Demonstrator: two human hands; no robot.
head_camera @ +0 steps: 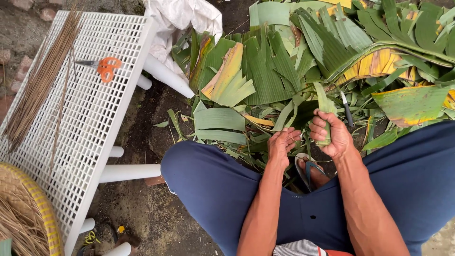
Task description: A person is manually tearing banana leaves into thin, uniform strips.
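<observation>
Blue-trousered knees [213, 189], right hand [332, 135] gripping leaf strip [325, 106]

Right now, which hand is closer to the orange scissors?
Left. The left hand is curled over the leaves, on the side toward the scissors on the white rack. The right hand grips a rolled leaf, farther away.

Soft, even daylight fills the scene, bright without harsh glare, and shadows stay faint and diffuse under the white plastic rack [90, 109] and among the banana leaves [284, 61]. Focus is sharp throughout, with slight wide-angle bending towards the frame's edges and corners.
</observation>
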